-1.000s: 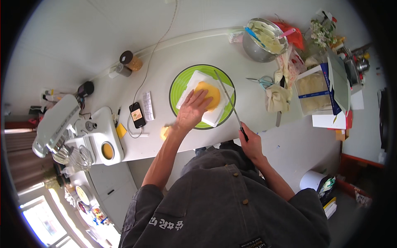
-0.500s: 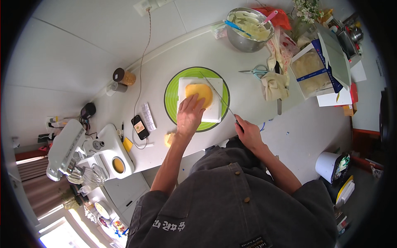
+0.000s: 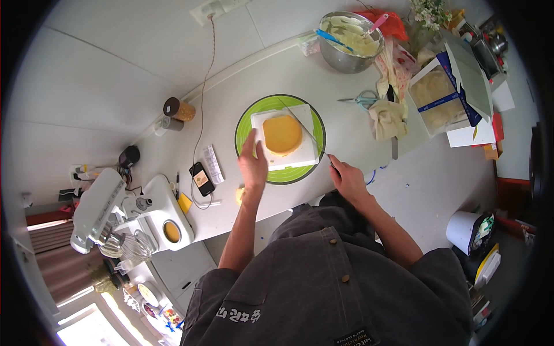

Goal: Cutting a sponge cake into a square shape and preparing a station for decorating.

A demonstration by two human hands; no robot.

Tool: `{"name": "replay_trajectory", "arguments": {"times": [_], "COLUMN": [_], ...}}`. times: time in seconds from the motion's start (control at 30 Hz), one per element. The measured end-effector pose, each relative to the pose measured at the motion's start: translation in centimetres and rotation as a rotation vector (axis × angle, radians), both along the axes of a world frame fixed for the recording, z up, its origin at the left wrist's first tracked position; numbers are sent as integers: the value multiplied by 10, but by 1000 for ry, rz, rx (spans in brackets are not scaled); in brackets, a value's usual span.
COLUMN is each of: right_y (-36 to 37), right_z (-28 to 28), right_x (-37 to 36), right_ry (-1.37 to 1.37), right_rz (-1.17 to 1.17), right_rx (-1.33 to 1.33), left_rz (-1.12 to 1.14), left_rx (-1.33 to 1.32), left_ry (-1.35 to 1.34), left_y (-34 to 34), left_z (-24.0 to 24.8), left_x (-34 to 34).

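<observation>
A round yellow sponge cake layer (image 3: 283, 135) lies on a square white board (image 3: 312, 155), which rests on a round green turntable or mat (image 3: 244, 122). Beside the board's left edge is my left hand (image 3: 254, 166), fingers and thumb apart and nothing held. My right hand (image 3: 348, 182) is closed around the dark handle of a long thin knife (image 3: 317, 142). Its blade slants up and left across the board, along the cake's right side. A small pale yellow scrap (image 3: 240, 195) sits near the counter's front edge, partly behind my left wrist.
At the back stands a metal bowl (image 3: 350, 56) of pale cream with spatulas. Scissors (image 3: 364, 100), a piping bag (image 3: 387, 119) and an open box (image 3: 437, 99) are to the right. Leftward lie a phone (image 3: 202, 179) with a cable, jars (image 3: 180, 109) and a stand mixer (image 3: 101, 207).
My left hand has come off the cake's top and moved to its left side. The knife stays in my right hand at much the same slant. The whole view has shifted slightly.
</observation>
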State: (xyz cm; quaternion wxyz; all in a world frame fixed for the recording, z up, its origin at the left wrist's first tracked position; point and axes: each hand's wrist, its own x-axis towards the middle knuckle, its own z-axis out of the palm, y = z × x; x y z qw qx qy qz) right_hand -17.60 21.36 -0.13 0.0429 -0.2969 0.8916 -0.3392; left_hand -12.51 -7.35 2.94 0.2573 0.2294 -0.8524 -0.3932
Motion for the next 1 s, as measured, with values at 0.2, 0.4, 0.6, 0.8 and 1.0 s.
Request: {"name": "replay_trajectory", "arguments": {"times": [0.2,0.4,0.6,0.8,1.0], "right_y": [-6,-11,-17,-20,-27], "right_z": [15,7,29,57,53], "right_x": [8,23,27,50,54], "right_ry": [-13,-22,-23,6,22], "right_rz": [-31,-31,-67,-93,-84], "right_rx": [-43,-39,-6,-27,26], "left_rz": [-83,-174,-150,-496,-444], "left_rx": [384,451,64,-537,-501], "left_ry": [-82,-188,-68,-45,-69], "left_y": [-18,6,4,14,20], "left_z": [-18,8,-4,13,0], "left_x": [-11,-17,-10,-31,-37]}}
